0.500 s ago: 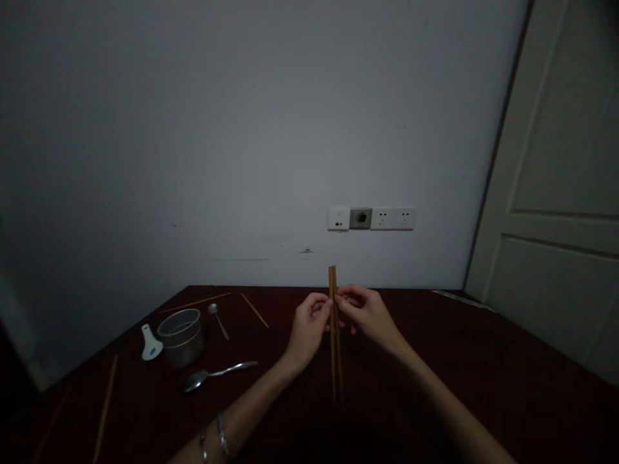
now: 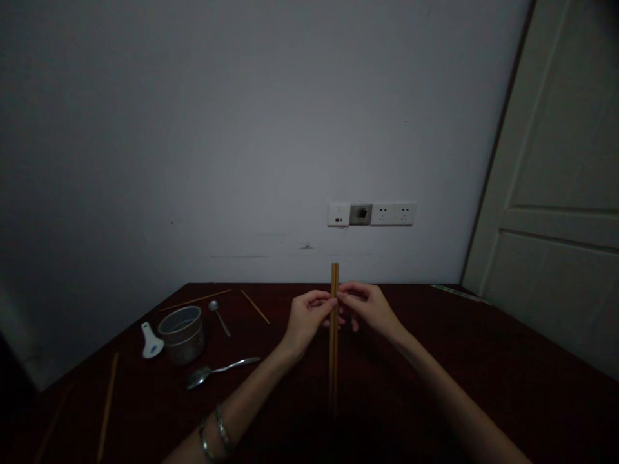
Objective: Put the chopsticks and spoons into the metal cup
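Worked above the dark red tabletop [image 2: 411,393], gripping with the left hand [image 2: 305,319] and the right hand [image 2: 371,309] a pair of wooden chopsticks [image 2: 333,361] at the centre, side by side and nearly upright, with each grip closed, thumb against fingertips, on the upper part. Could not tell, in the gloom, about contact between their lower ends and the tabletop. Had, off to the left, a metal pot [image 2: 184,345], a large metal spoon [image 2: 199,377] lying near it, and a white spoon [image 2: 149,341] just beside it, bearing a blue mark [image 2: 153,350] on its bowl, too small to read.
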Motion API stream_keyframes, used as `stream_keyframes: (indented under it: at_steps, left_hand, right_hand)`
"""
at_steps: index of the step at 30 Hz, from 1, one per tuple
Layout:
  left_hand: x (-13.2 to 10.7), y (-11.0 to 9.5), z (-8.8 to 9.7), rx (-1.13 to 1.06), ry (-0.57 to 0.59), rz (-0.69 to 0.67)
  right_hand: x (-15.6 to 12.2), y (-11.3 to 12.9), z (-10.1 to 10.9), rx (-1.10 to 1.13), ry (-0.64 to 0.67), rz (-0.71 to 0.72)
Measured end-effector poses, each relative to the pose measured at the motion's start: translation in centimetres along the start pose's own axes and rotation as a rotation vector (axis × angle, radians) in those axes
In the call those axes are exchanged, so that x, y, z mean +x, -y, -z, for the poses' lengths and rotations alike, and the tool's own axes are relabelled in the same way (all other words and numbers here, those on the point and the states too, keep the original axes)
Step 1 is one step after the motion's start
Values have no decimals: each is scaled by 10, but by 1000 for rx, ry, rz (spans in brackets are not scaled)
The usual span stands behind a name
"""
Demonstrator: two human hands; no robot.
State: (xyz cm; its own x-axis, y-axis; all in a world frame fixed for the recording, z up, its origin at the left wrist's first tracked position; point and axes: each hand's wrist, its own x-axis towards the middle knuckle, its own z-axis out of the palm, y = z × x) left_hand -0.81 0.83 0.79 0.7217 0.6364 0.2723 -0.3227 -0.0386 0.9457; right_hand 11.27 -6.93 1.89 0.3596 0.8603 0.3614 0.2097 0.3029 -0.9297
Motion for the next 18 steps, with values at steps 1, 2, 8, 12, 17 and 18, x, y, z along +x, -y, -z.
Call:
stream_keyframes:
  at_steps: [1,2,8,12,17,18]
  left_hand:
    - [0,0,1,8,6,7]
    - [0,0,2,14,15,16]
    - [0,3,6,33,66,91]
    - [1,7,8,45,96,139]
    - [2,13,14,41,119,141]
    - [2,14,15,49,130,140]
  right_hand:
    - [1,0,0,-2,5,-14]
    - [1,0,1,-10,11,-29]
    - [3,-3,-1,-79,-4,-104]
    - [2,-9,-4,-108,-39,-134]
    - [0,-15,-8,-96,-92,-196]
    - [0,-16,-8,-91,-95,-208]
